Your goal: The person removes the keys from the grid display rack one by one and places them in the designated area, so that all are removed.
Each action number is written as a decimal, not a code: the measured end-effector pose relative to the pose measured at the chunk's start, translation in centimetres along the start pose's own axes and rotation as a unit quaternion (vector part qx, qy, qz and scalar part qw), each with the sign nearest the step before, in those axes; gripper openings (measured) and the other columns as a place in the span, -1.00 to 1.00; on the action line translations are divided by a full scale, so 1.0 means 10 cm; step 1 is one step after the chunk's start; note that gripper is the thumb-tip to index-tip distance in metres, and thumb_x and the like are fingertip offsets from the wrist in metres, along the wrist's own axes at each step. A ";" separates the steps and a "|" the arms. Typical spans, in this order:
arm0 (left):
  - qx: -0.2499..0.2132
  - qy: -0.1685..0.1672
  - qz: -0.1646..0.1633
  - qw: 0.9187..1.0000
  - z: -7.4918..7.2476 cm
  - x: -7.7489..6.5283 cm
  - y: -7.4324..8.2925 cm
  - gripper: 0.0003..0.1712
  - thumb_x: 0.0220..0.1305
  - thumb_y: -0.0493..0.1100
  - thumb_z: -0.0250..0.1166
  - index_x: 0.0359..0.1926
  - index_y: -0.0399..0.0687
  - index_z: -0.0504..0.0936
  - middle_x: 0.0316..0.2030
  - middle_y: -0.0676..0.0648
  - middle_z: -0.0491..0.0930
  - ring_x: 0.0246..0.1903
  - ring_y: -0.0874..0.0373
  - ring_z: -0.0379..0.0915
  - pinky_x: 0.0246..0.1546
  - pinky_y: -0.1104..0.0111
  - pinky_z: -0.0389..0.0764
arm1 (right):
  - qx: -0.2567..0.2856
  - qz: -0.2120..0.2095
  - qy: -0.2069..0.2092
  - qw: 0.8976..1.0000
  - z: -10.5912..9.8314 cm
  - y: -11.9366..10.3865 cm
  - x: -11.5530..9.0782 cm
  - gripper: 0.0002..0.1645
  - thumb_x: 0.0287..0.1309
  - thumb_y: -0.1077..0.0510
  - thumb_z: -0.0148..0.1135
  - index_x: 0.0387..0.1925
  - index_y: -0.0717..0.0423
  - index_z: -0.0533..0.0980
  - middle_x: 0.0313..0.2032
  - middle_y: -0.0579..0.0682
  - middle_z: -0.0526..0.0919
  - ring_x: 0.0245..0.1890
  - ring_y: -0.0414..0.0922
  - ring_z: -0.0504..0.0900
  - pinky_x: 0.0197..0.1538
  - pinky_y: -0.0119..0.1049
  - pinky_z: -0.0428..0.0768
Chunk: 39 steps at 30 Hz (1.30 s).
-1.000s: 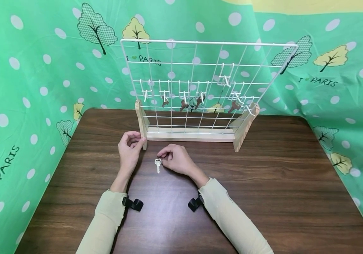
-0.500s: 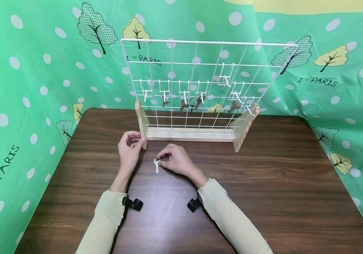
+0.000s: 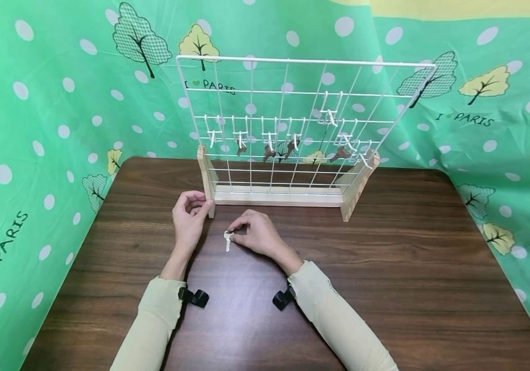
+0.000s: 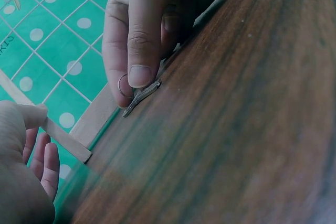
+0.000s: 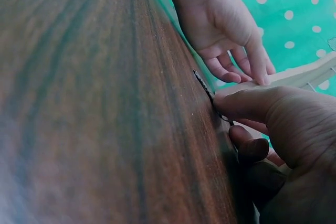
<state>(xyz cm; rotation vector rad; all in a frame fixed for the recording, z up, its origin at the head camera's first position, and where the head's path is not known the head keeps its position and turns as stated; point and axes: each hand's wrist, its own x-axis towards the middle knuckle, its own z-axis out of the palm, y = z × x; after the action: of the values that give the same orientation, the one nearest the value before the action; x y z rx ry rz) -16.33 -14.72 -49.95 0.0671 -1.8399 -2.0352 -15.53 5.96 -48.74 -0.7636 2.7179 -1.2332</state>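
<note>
My right hand (image 3: 258,234) is low over the table, its thumb and forefinger at the head of a silver key (image 3: 228,242). A thin ring (image 4: 122,85) on this key is pinched between them, as the left wrist view shows. The key's blade points toward me, at or just above the tabletop. Farther left, my left hand (image 3: 189,219) grips the left wooden leg (image 3: 207,180) of a white wire grid rack (image 3: 304,63) between thumb and forefinger. Its other fingers are loosely bent beside the leg.
Several white hooks hang on the grid, among them a leftmost hook (image 3: 213,138) without a key. Several keys hang from others, including a brown-looking key (image 3: 269,152). The rack stands on the dark wooden table (image 3: 409,268), with a green patterned cloth (image 3: 61,103) behind.
My right hand has shifted very slightly left with the key, and its thumb now lies closer over the key's head. My left hand has stayed on the rack's leg.
</note>
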 end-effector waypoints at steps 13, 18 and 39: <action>-0.003 0.003 0.001 1.000 0.00 0.01 0.02 -0.67 0.33 -0.56 0.46 0.04 -0.57 0.58 -0.22 0.09 0.69 -0.22 0.24 0.61 -0.16 0.52 0.65 | 0.005 -0.006 0.005 1.000 -0.01 -0.01 0.02 -0.77 0.14 0.22 0.71 -0.15 0.04 0.87 -0.28 -0.09 0.72 -0.40 -0.27 0.54 -0.27 -0.39 0.52; -0.003 0.003 -0.003 1.000 0.00 0.01 0.02 -0.68 0.34 -0.56 0.46 0.04 -0.56 0.58 -0.22 0.09 0.69 -0.22 0.23 0.61 -0.17 0.52 0.65 | 0.016 -0.007 0.003 1.000 0.00 0.01 0.03 -0.78 0.15 0.20 0.71 -0.14 0.04 0.86 -0.28 -0.10 0.73 -0.42 -0.31 0.53 -0.30 -0.42 0.52; 0.001 0.006 -0.003 1.000 0.08 -0.08 0.28 -0.68 0.33 -0.62 0.40 0.04 -0.71 0.53 -0.23 0.04 0.66 -0.22 0.25 0.59 -0.16 0.54 0.64 | 0.109 -0.010 0.077 0.991 -0.16 -0.14 0.01 -0.87 0.39 0.24 0.52 -0.07 0.14 0.83 -0.33 -0.06 0.70 -0.52 -0.22 0.47 -0.43 -0.45 0.42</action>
<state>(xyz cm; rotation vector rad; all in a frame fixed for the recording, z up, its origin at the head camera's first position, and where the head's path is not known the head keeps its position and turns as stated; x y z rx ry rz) -15.12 -13.89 -47.34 0.0860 -1.8359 -2.0322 -15.47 6.19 -46.59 -0.6987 2.6330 -1.6237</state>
